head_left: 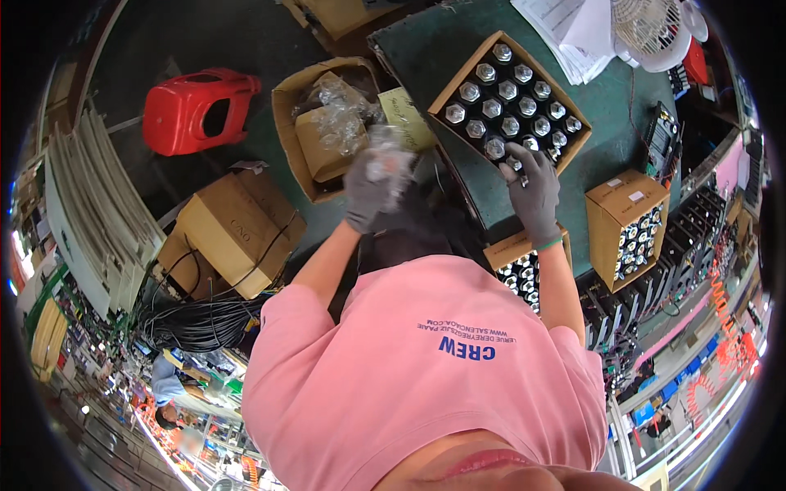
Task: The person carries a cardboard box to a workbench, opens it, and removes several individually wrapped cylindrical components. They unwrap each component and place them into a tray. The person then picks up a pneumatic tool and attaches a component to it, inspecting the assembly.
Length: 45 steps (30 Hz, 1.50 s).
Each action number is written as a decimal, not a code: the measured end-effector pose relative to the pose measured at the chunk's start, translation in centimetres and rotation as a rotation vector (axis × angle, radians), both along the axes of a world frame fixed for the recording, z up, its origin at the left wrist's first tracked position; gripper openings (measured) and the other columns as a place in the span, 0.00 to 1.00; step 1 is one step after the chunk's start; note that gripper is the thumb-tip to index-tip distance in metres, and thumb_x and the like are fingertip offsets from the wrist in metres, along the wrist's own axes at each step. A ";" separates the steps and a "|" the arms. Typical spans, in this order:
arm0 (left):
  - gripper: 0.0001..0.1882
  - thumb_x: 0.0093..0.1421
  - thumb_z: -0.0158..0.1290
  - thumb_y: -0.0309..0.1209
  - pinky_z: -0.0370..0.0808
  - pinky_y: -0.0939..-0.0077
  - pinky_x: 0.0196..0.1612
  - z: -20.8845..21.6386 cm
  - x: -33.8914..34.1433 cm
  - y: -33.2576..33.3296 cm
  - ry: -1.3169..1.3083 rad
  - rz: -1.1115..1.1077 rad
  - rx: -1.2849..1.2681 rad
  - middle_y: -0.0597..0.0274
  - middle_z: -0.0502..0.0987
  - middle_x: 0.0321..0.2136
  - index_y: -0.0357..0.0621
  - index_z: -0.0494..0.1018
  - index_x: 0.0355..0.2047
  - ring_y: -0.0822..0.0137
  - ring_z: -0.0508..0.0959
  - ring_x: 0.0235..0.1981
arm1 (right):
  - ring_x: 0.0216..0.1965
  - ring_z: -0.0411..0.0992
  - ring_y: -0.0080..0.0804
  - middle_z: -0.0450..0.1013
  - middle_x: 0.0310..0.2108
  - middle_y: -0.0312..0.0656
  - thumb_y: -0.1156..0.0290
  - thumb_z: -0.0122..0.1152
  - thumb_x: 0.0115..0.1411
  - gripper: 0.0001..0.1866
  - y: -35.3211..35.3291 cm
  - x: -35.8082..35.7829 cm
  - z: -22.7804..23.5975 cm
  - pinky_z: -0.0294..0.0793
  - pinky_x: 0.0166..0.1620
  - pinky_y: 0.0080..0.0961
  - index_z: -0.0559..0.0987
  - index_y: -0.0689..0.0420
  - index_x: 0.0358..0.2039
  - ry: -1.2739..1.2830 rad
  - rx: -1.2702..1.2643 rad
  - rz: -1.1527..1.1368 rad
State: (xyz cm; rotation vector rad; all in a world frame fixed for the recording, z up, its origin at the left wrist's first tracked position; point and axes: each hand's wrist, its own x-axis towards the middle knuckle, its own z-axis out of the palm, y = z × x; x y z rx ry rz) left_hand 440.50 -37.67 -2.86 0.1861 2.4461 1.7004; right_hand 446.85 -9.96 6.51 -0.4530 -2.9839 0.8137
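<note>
My left hand (366,195), in a grey glove, is closed round a bunch of clear plastic pieces (391,161), blurred by motion. It is near the right side of an open cardboard box (288,135) that holds more clear plastic pieces (337,114). My right hand (536,195), gloved too, reaches the near corner of another cardboard box (464,70). Rows of dark, upright pieces with shiny faceted tops (491,108) fill this box. Between my right fingers and thumb is a small shiny piece (513,164); its lower part is hidden.
Two more boxes of shiny-topped pieces, a tilted one (607,237) and a nearer one (501,250), are at the right. Papers (569,33) and a fan (651,33) lie beyond. To the left are a red plastic stool (180,114), cartons (237,225) and coiled black cables (201,326).
</note>
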 end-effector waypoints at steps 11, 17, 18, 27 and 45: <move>0.32 0.52 0.60 0.49 0.72 0.57 0.51 -24.6 -5.5 -9.3 -0.472 0.429 -0.610 0.40 0.77 0.46 0.37 0.73 0.50 0.44 0.76 0.49 | 0.39 0.71 0.33 0.73 0.38 0.31 0.68 0.66 0.50 0.11 0.9 -2.0 -3.3 0.64 0.43 0.34 0.82 0.42 0.36 0.011 0.180 0.206; 0.37 0.50 0.59 0.53 0.70 0.56 0.54 -34.0 -8.8 -12.7 -0.522 0.492 -0.746 0.41 0.75 0.49 0.38 0.71 0.53 0.44 0.74 0.52 | 0.38 0.71 0.34 0.73 0.37 0.33 0.67 0.60 0.57 0.05 1.0 -1.8 -4.1 0.64 0.44 0.34 0.80 0.46 0.34 0.072 0.153 0.174; 0.38 0.50 0.58 0.54 0.69 0.56 0.55 -35.5 -9.4 -13.1 -0.518 0.496 -0.765 0.41 0.74 0.51 0.38 0.70 0.54 0.45 0.73 0.53 | 0.37 0.71 0.35 0.73 0.36 0.33 0.66 0.59 0.57 0.04 1.1 -1.7 -4.3 0.64 0.44 0.34 0.80 0.46 0.33 0.081 0.175 0.170; 0.55 0.48 0.53 0.69 0.60 0.61 0.64 -43.9 -18.7 -10.7 -0.545 0.433 -0.591 0.43 0.64 0.61 0.39 0.59 0.64 0.48 0.63 0.63 | 0.32 0.69 0.37 0.72 0.31 0.39 0.63 0.56 0.62 0.07 1.6 -1.3 -3.8 0.63 0.39 0.32 0.74 0.50 0.30 0.214 0.182 0.034; 0.34 0.66 0.44 0.56 0.69 0.70 0.53 -1.9 -6.5 -1.6 -0.612 -0.270 0.506 0.55 0.71 0.52 0.39 0.63 0.60 0.65 0.72 0.49 | 0.43 0.74 0.47 0.72 0.44 0.44 0.70 0.56 0.57 0.13 -13.5 -6.2 -9.6 0.74 0.45 0.40 0.74 0.53 0.44 -0.071 -0.666 0.157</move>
